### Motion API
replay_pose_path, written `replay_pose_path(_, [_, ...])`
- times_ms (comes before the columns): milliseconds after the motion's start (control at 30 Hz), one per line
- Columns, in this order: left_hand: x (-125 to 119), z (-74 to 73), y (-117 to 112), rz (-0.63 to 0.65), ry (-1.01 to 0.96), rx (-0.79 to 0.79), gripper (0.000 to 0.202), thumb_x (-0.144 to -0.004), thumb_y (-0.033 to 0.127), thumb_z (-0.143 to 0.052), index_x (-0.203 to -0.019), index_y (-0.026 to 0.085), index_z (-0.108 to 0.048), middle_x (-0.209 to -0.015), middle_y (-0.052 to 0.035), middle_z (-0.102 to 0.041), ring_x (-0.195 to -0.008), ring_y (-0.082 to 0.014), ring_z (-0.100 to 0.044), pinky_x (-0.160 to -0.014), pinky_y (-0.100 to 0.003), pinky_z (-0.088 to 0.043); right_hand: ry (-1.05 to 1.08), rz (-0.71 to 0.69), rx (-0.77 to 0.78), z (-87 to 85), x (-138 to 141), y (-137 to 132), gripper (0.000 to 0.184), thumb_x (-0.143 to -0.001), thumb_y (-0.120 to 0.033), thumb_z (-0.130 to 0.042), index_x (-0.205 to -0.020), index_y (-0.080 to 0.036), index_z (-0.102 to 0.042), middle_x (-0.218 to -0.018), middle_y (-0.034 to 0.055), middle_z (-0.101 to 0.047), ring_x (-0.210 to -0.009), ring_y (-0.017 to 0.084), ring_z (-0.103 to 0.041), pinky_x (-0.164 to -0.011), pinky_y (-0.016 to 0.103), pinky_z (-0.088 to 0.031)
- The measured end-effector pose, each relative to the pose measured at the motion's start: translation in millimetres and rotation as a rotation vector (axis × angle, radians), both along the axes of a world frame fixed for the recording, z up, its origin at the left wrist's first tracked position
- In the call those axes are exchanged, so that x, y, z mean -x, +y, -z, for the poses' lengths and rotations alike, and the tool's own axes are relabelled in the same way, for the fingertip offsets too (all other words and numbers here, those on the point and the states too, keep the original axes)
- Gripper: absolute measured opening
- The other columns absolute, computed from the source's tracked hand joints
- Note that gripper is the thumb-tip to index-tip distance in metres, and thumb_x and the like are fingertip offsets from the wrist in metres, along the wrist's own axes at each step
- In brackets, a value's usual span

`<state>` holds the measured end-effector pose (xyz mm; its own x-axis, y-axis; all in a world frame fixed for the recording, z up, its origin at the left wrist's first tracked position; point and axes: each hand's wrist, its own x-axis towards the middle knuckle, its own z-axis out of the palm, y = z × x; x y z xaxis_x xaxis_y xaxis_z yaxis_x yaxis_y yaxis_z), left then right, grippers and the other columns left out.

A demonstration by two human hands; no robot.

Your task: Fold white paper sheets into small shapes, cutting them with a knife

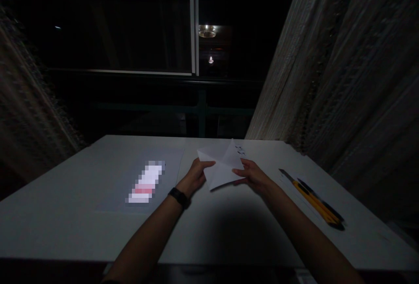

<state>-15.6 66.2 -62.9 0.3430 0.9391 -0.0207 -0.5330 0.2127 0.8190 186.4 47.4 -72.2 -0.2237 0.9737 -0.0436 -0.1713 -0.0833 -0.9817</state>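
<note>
A folded sheet of white paper [222,168] with visible creases is held up over the table between my two hands. My left hand [198,172] grips its left edge, thumb on top and the other fingers underneath. On the right edge my right hand [251,174] pinches the paper, thumb on the near face and fingers partly hidden behind it. Some dark marks show beside the paper's upper right corner. A dark band sits on my left wrist.
The white table [229,240] carries a bright, pixelated rectangle [146,182] on a pale sheet [111,199] at left. A yellow utility knife [316,201] with its blade out and a dark pen [322,201] lie at right. Curtains [288,57] flank a dark window.
</note>
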Motion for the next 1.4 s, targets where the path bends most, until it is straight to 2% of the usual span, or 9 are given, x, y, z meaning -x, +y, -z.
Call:
replay_pose_path(233, [2.4,4.3,4.6,0.084,-0.028,0.077,0.030,-0.064,0.002,-0.058,-0.094,0.005,-0.061,-0.091,-0.0146,-0.067,-0.083,-0.0224,-0.065,-0.077,-0.030,-0.050,-0.009,-0.032,0.029,-1.2,-1.1,1.1,0.029,-0.054,-0.014,-0.072,-0.083,-0.013,-0.070,-0.076,0.0063,-0.068,-0.065,0.018,-0.063,-0.055,0.029,-0.053])
replay_pose_path(400, [2.3,6.4,6.7,0.054,-0.042,0.115,0.031,-0.067,0.007,-0.059,-0.098,0.007,-0.058,-0.088,-0.0120,-0.067,-0.075,-0.0207,-0.065,-0.072,-0.031,-0.052,-0.012,0.006,-0.014,-1.6,-0.2,0.0,0.032,-0.062,-0.028,-0.073,-0.091,-0.015,-0.067,-0.081,0.0064,-0.068,-0.068,0.019,-0.063,-0.056,0.031,-0.055])
replay_pose_path(567, [2.2,3.8,4.9,0.013,-0.013,0.033,0.033,-0.068,0.009,-0.063,-0.101,0.009,-0.058,-0.095,-0.0127,-0.066,-0.079,-0.0219,-0.065,-0.075,-0.033,-0.052,-0.039,0.016,-0.015,-1.5,0.9,-1.2,0.033,-0.065,-0.030,-0.073,-0.093,-0.015,-0.065,-0.087,0.0078,-0.068,-0.071,0.020,-0.064,-0.053,0.029,-0.056])
replay_pose_path(700, [0.3,4.0,3.5,-0.004,0.034,-0.055,0.034,-0.069,0.018,-0.068,-0.101,0.009,-0.059,-0.096,-0.0132,-0.067,-0.084,-0.0219,-0.064,-0.077,-0.032,-0.050,0.047,0.022,0.007,-1.7,3.9,-1.7,0.033,-0.066,-0.028,-0.072,-0.095,-0.017,-0.063,-0.089,0.0082,-0.068,-0.070,0.020,-0.064,-0.052,0.028,-0.055])
replay_pose_path(900, [0.2,8.9,2.7,-0.036,0.294,-0.144,0.038,-0.064,0.028,-0.074,-0.094,0.007,-0.064,-0.088,-0.0141,-0.068,-0.079,-0.0223,-0.063,-0.070,-0.031,-0.048,0.051,0.066,0.010,-1.5,5.9,-1.2,0.035,-0.063,-0.029,-0.074,-0.093,-0.016,-0.064,-0.088,0.0079,-0.069,-0.073,0.021,-0.065,-0.061,0.033,-0.054])
replay_pose_path(1000, [2.6,6.2,-0.1,0.034,0.351,-0.158,0.038,-0.064,0.029,-0.073,-0.094,0.008,-0.065,-0.093,-0.0158,-0.068,-0.077,-0.0224,-0.063,-0.068,-0.032,-0.048,0.059,0.042,0.001,1.1,-0.1,2.2,0.034,-0.059,-0.026,-0.076,-0.088,-0.013,-0.065,-0.086,0.0076,-0.070,-0.074,0.020,-0.064,-0.067,0.032,-0.051])
replay_pose_path(1133, [5.4,-1.0,-4.3,0.156,0.300,-0.162,0.041,-0.061,0.024,-0.075,-0.097,0.007,-0.064,-0.096,-0.0178,-0.067,-0.081,-0.0231,-0.063,-0.071,-0.032,-0.048,0.038,-0.003,0.019,2.0,-8.1,5.2,0.030,-0.055,-0.024,-0.077,-0.081,-0.011,-0.066,-0.080,0.0073,-0.070,-0.070,0.020,-0.064,-0.069,0.033,-0.049])
replay_pose_path(1300, [6.8,-3.7,-6.2,0.234,0.282,-0.160,0.041,-0.061,0.020,-0.075,-0.099,0.008,-0.065,-0.097,-0.0166,-0.067,-0.085,-0.0230,-0.063,-0.075,-0.032,-0.047,0.061,-0.087,-0.018,-5.3,-5.0,-2.3,0.043,-0.055,-0.020,-0.077,-0.096,-0.015,-0.065,-0.093,0.0081,-0.069,-0.081,0.023,-0.064,-0.077,0.037,-0.048])
replay_pose_path(1400, [5.8,-1.3,-5.0,0.244,0.289,-0.159,0.033,-0.060,0.015,-0.074,-0.093,0.009,-0.068,-0.091,-0.0131,-0.068,-0.080,-0.0202,-0.063,-0.072,-0.030,-0.047,0.041,-0.116,-0.029,-7.7,-3.0,-5.3,0.042,-0.052,-0.016,-0.077,-0.094,-0.017,-0.068,-0.090,0.0069,-0.070,-0.083,0.023,-0.064,-0.079,0.036,-0.047])
